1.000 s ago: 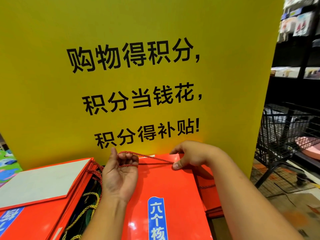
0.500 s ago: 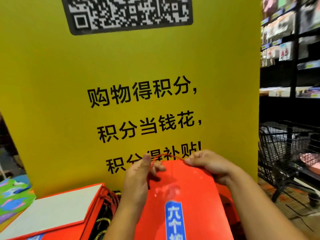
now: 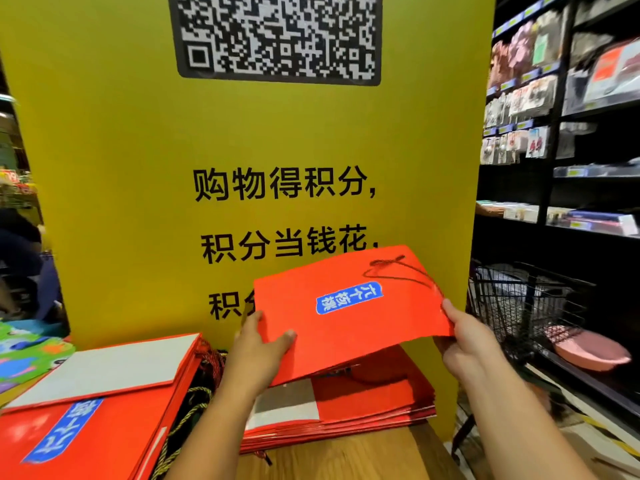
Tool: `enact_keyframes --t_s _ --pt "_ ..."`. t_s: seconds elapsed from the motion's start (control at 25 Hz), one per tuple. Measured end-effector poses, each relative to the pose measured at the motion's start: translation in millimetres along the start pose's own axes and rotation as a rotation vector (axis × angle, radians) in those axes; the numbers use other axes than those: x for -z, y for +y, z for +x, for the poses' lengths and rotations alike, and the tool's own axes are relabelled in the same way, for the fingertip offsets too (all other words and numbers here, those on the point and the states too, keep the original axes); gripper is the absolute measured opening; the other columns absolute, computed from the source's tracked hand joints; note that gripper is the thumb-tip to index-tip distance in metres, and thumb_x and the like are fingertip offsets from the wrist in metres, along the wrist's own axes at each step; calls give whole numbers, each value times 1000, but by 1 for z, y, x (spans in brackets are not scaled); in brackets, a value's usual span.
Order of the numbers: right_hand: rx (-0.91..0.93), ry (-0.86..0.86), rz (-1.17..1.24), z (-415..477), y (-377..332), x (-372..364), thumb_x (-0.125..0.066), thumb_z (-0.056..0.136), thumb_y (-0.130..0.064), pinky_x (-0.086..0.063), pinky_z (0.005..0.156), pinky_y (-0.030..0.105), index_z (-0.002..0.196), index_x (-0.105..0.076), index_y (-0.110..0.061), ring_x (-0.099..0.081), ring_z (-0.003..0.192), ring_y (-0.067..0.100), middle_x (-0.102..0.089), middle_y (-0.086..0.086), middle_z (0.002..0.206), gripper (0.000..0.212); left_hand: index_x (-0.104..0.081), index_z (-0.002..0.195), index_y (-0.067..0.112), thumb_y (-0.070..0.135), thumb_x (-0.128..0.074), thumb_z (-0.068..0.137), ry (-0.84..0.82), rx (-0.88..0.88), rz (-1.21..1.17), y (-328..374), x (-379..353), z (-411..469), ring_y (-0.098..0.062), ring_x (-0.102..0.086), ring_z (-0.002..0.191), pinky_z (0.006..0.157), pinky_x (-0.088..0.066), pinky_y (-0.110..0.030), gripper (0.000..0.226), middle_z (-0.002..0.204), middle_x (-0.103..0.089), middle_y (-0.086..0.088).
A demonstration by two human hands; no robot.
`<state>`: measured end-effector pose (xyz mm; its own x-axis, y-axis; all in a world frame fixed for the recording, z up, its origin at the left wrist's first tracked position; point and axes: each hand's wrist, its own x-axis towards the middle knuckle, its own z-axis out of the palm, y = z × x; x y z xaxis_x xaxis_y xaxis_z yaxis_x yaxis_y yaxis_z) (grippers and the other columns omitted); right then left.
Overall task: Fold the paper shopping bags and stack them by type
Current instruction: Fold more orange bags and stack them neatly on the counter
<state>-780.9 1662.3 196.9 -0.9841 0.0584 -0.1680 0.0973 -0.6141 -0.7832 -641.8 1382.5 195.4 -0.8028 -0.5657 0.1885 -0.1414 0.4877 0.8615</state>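
A flat red paper bag (image 3: 349, 306) with a blue label and a dark red cord handle is held up in the air, tilted. My left hand (image 3: 258, 355) grips its lower left corner, thumb on top. My right hand (image 3: 464, 344) pinches its right edge. Directly below lies a stack of folded red bags (image 3: 346, 407) on the wooden table (image 3: 346, 459). A second pile of red bags (image 3: 86, 420), one showing a white panel, lies at the left with gold and red cords spilling between the piles.
A tall yellow sign board (image 3: 242, 168) with a QR code stands right behind the table. A black wire shopping cart (image 3: 526, 306) and dark store shelves (image 3: 571, 133) are at the right. Colourful items (image 3: 27, 355) lie at the far left.
The red bag has been lifted off the stack and turned, so its label now runs sideways. Both hands shifted from the cord handle to the bag's edges. My view has risen.
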Motion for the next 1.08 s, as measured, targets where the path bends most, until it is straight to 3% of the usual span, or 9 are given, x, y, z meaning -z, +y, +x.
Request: enact_keyframes --t_s 0.08,0.28,0.4,0.52,0.6,0.72,0.88,1.0,1.08 --pt "16 2 -150 -7 15 9 -67 94 -17 -53 68 38 92 -66 -8 -64 80 25 -69 14 90 9 -45 144 17 19 -75 86 8 51 -156 -5 2 3 -28 -60 113 96 -49 -38 66 137 -56 -10" --pt "273 -15 -1006 -7 28 23 -71 88 -36 -31 60 35 67 -56 -10 -51 63 25 -57 14 68 36 -48 142 15 17 -63 87 -25 44 452 -25 10 30 -33 -54 121 100 -43 -36 57 134 -55 -17" --pt "215 -41 -1543 -5 40 22 -63 89 -46 -34 58 35 64 -57 -12 -59 72 28 -64 9 73 42 -50 132 17 20 -50 87 -83 45 577 -37 6 31 -37 -52 118 96 -45 -40 45 124 -52 -19" --pt "198 -73 -1615 2 47 20 -68 85 -38 -34 54 33 73 -60 -11 -62 74 28 -66 8 77 31 -54 123 16 28 -48 86 -75 82 652 -45 0 26 -39 -52 119 95 -48 -43 40 124 -49 -19" --pt "229 -88 -1517 4 47 16 -69 84 -27 -36 54 31 102 -61 -14 -63 82 29 -65 11 96 24 -58 126 16 36 -49 88 -66 142 793 -46 -3 23 -39 -48 122 97 -43 -45 44 131 -46 -17" --pt "376 -166 -1651 7 56 6 -57 91 -21 -48 81 37 139 -48 -25 -56 111 34 -50 14 130 49 -55 134 18 38 -47 92 -44 86 1016 -39 -9 23 -34 -37 131 102 -36 -47 47 140 -46 -11" --pt "623 -308 -1939 3 75 -34 -40 100 -36 -28 116 47 146 -44 -28 -24 147 31 -28 12 159 47 -36 150 25 55 -35 98 -148 -115 933 -46 -32 41 -32 -22 147 116 -24 -52 59 157 -32 -8" --pt "468 -534 -2112 18 94 -37 -24 99 -65 0 121 55 157 -14 -42 9 153 30 7 5 167 63 -9 157 35 76 -17 92 -269 -12 900 -69 -46 45 -31 3 152 121 -3 -55 78 166 -3 -5" --pt "347 -577 -2167 30 104 -28 -19 95 -73 5 121 57 156 3 -46 19 152 28 20 1 165 70 -1 157 37 78 -14 90 -261 -13 897 -82 -50 49 -29 9 152 121 1 -54 80 166 6 -2"
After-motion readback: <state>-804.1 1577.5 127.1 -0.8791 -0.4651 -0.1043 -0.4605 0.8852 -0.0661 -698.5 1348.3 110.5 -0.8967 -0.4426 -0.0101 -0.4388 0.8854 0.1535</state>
